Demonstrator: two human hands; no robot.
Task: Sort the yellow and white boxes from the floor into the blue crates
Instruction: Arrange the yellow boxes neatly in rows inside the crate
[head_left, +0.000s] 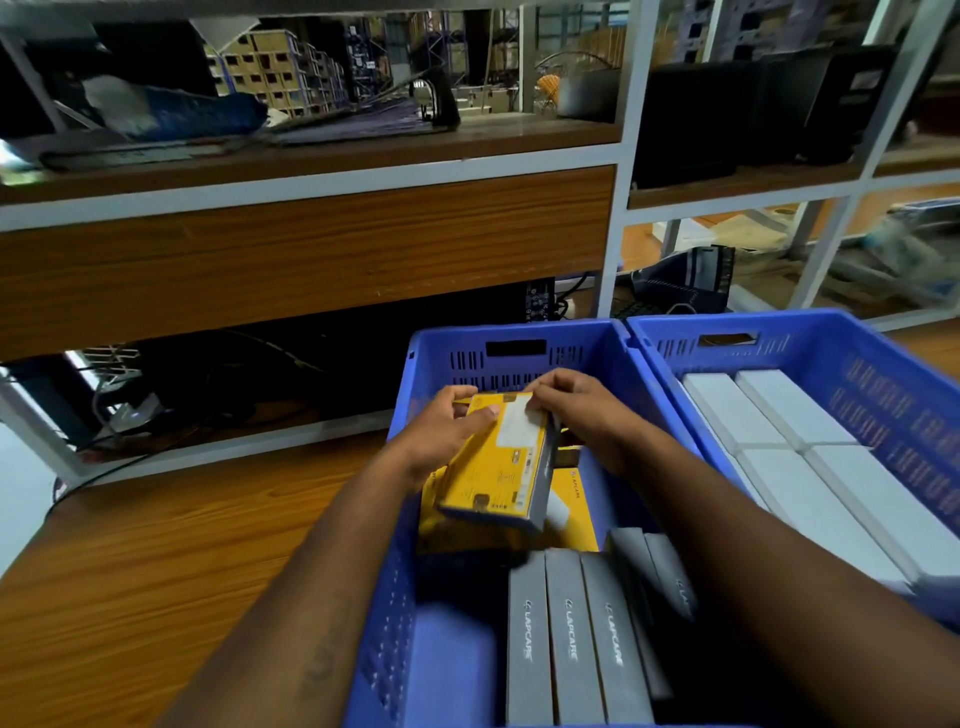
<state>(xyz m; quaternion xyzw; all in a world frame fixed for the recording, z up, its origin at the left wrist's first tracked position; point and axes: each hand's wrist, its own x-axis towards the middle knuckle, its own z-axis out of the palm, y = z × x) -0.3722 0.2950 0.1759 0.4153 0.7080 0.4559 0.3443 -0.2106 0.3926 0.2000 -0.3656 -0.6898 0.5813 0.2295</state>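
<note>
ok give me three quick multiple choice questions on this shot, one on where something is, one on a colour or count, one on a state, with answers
1. Where do the white boxes lie?
A. in the right crate
B. on the wooden shelf
C. on the floor by the left arm

2. What colour is the box held over the left crate?
A. red
B. yellow
C. green

3. How is that box held?
A. by the left hand alone
B. by nobody, it lies flat in the crate
C. by both hands, the right hand too

Answers:
1 A, the white boxes fill the floor of the right crate.
2 B, its broad face is yellow with a white label.
3 C, fingers of each hand grip its far end while it is tilted above the boxes below.
</note>
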